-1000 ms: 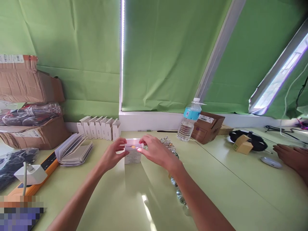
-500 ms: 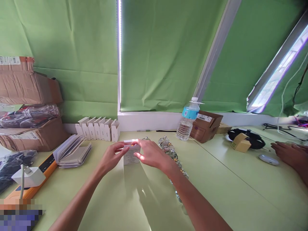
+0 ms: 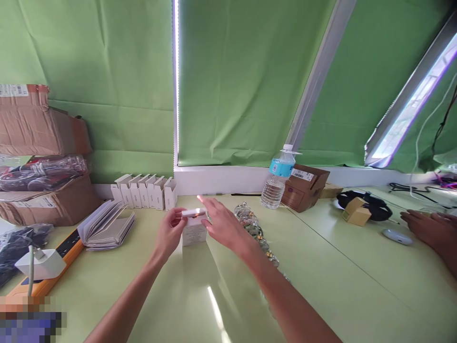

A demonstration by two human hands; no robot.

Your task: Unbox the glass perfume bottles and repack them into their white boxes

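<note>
A small white box (image 3: 194, 235) with fine print on its front stands upright on the table between my hands. Its top flap (image 3: 193, 212) catches the light and looks slightly raised. My left hand (image 3: 170, 233) is closed at the box's upper left edge, thumb in front and fingers curled behind. Fingers stretched out, my right hand (image 3: 224, 221) hovers over the upper right corner; its thumb is close to the box, and I cannot tell whether it touches. Right of it runs a row of clear-wrapped pieces (image 3: 254, 228), partly hidden by my right forearm.
Several white boxes (image 3: 143, 193) stand by the wall, and flattened white cartons (image 3: 107, 228) lie at left beside an orange power strip (image 3: 69, 257). A water bottle (image 3: 276, 183) and a brown carton (image 3: 305, 188) stand behind. At right are a mouse (image 3: 397, 237) and another person's hands (image 3: 428, 228).
My right hand's fingers have lifted off the box top and straightened. The top flap now shows more. My left hand has stayed at the box's left edge.
</note>
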